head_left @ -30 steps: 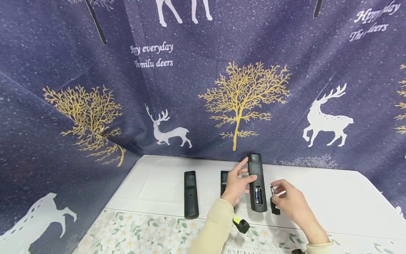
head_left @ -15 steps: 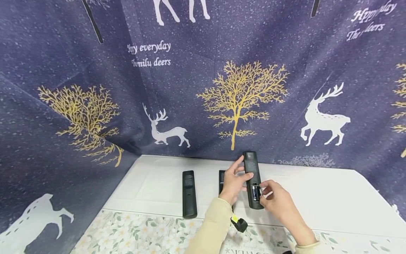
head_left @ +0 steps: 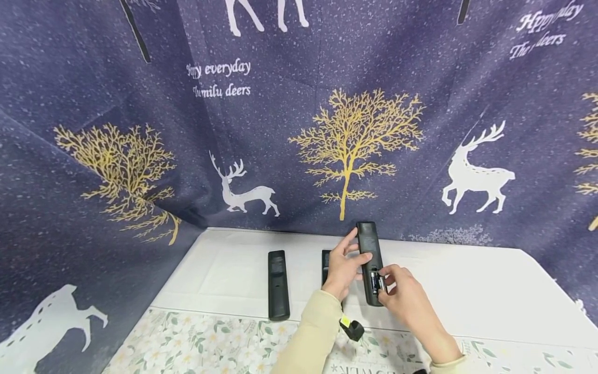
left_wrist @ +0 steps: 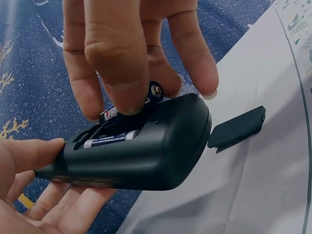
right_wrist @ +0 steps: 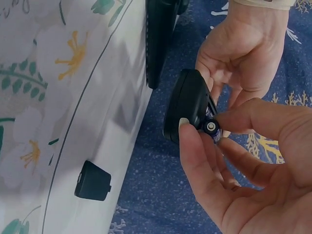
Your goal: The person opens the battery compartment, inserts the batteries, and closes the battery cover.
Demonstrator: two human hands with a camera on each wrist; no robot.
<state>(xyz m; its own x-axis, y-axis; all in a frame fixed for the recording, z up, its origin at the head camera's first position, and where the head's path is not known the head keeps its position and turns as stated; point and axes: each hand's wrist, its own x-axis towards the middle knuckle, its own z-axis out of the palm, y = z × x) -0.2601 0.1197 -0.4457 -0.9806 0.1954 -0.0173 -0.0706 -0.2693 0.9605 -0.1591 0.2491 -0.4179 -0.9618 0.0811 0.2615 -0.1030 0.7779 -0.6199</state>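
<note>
Back side up, a black remote control [head_left: 369,240] is held by my left hand [head_left: 342,271], thumb on its back and fingers beneath. Its battery compartment stands uncovered with one blue battery [left_wrist: 111,140] lying inside, as the left wrist view shows. Between thumb and fingers my right hand [head_left: 407,292] pinches a second battery [right_wrist: 211,127], tilted over the compartment beside the first. One right fingertip reaches the remote's lower end. On the white surface lies the black battery cover [left_wrist: 239,127], which my right hand hides in the head view.
Another black remote [head_left: 279,285] lies to the left on the white tabletop [head_left: 224,270]. A third remote [head_left: 325,262] is partly hidden behind my left hand. Flowered cloth [head_left: 196,340] covers the near edge. A dark blue curtain [head_left: 280,130] with deer and trees hangs behind.
My right hand has moved left from beside the battery cover to the remote, bringing the battery over the compartment. The remote and my left hand have shifted slightly left in view.
</note>
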